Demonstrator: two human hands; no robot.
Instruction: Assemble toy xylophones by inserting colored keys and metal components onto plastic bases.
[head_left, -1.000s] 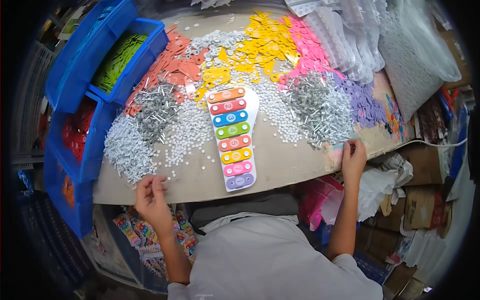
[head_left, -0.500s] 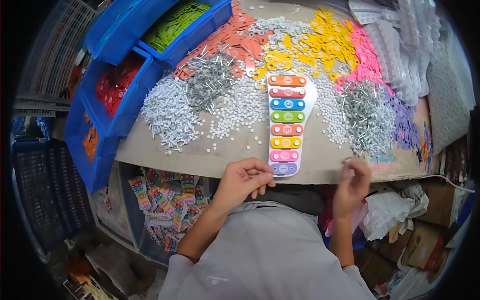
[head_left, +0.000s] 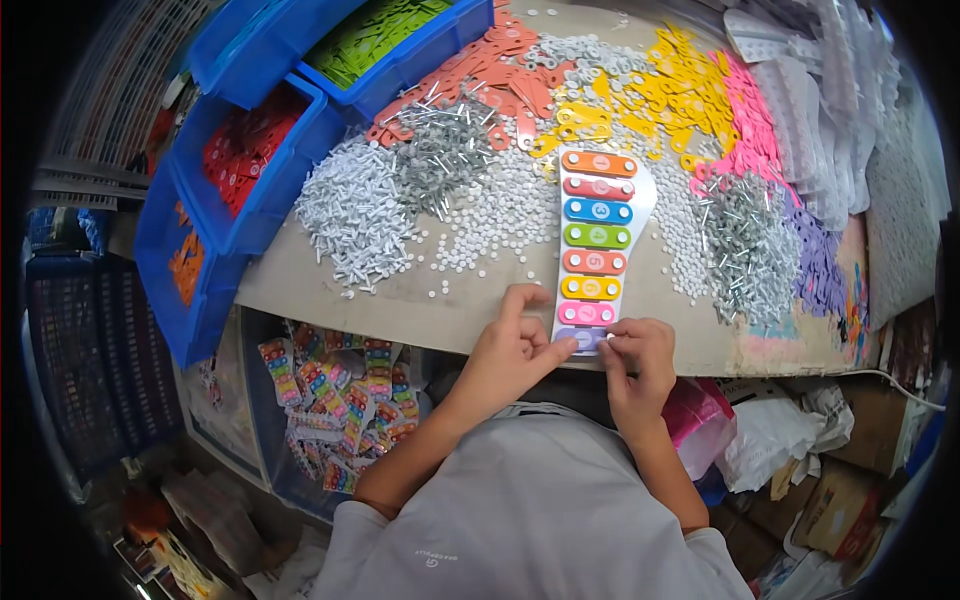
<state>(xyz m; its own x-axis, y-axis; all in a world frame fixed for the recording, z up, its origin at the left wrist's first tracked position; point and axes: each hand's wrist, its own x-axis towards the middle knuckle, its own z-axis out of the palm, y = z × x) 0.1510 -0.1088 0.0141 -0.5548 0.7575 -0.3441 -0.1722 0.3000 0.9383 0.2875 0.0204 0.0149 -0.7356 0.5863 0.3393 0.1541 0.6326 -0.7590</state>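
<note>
A toy xylophone (head_left: 592,235) with a white base and a column of coloured bars lies at the table's front edge. White round fasteners sit at the bar ends. At its near end is the purple bar (head_left: 583,340). My left hand (head_left: 515,345) rests its thumb on the left end of that bar, index finger stretched out apart. At the bar's right end my right hand (head_left: 641,365) is closed in a pinch, its fingertips touching the bar; what is between them is too small to make out.
Piles of white pins (head_left: 350,215), silver pins (head_left: 745,250), white washers (head_left: 505,225), yellow bars (head_left: 690,85) and purple bars (head_left: 818,265) cover the table. Blue bins (head_left: 255,225) stand at left. Below the edge, a box holds finished-looking xylophones (head_left: 350,410).
My right hand has moved left from beside the silver pins to the purple bar. My left thumb has come onto the bar, its index finger lifting apart. The view has shifted slightly.
</note>
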